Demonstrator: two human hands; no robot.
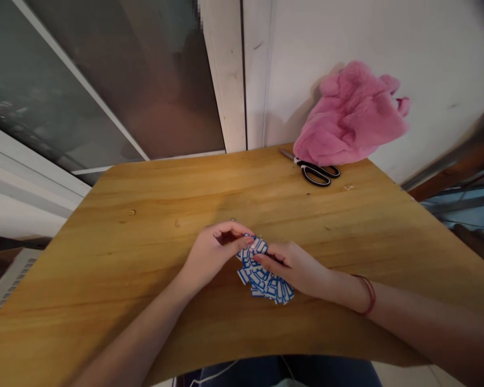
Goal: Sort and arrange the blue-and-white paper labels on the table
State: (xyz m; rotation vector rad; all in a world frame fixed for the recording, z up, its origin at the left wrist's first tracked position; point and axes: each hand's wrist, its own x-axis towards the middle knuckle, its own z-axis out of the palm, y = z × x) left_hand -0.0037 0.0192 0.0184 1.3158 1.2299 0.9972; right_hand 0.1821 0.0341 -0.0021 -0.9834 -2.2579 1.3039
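Observation:
A fanned-out bunch of small white tags with blue borders hangs between my hands, above the near middle of the wooden table. My left hand pinches the bunch's upper end between thumb and fingers. From the right, my right hand grips the same bunch, its thumb lying across the tags. The lower tags spread out loosely, overlapping one another. What joins them at the top is covered by my fingers. A red cord circles my right wrist.
At the table's far right edge lies a bundle of pink plush fabric. Black-handled scissors lie partly against it, blades toward the wall. A small yellowish bit sits on the left side. A glass-paned door frame stands behind.

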